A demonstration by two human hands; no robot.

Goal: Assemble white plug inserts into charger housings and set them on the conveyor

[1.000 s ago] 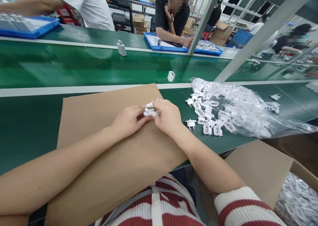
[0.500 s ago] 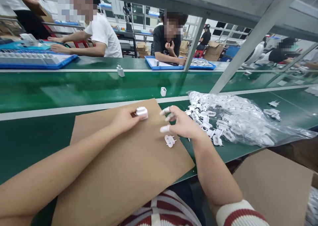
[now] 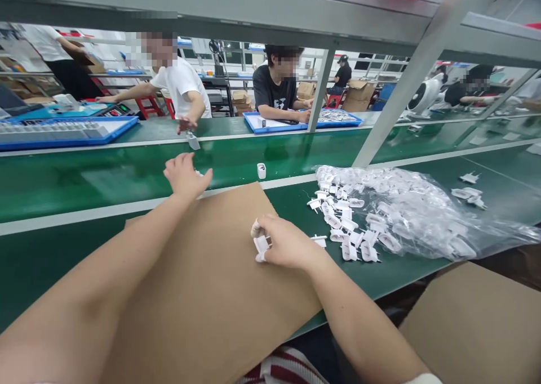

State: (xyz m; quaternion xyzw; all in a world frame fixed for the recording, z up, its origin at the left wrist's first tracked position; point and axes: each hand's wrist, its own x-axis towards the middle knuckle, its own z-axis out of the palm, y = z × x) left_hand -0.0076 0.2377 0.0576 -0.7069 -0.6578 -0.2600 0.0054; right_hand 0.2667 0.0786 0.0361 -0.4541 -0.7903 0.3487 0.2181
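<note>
1. A green bench (image 3: 38,260) supports a cardboard sheet (image 3: 211,294).
2. White plug piece (image 3: 261,249): over the sheet, pinched between thumb and fingers of the right hand (image 3: 291,243).
3. Left hand (image 3: 185,175): fingers spread over the green belt (image 3: 230,161); a white item (image 3: 198,173) shows partly behind, contact unclear.
4. Loose plug pieces (image 3: 350,250): right of the sheet, beside a clear bag (image 3: 422,204).
5. Apparent step: holding one piece ready; next move calls for a steady pinch.

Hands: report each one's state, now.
Left hand: open; whether it touches the small white item beyond it can't be told.
Right hand: closed on a white plug piece.
</note>
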